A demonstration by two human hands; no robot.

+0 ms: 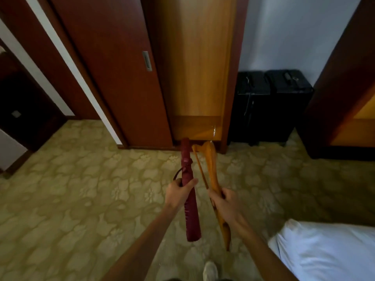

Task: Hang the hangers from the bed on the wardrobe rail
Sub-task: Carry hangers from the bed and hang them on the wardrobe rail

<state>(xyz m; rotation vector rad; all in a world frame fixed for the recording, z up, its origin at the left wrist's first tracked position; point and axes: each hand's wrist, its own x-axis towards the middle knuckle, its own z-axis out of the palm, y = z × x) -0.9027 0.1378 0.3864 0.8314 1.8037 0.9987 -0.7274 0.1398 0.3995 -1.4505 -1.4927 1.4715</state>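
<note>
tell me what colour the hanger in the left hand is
Dark red hanger, gripped by the left hand; head view.

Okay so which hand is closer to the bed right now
Right. The right hand, gripping the light wooden hanger, is just up and left of the bed. The left hand, holding the dark red hanger, is farther left.

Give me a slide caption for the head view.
Left hand holds red hanger, right hand wooden hanger, facing wardrobe.
</note>
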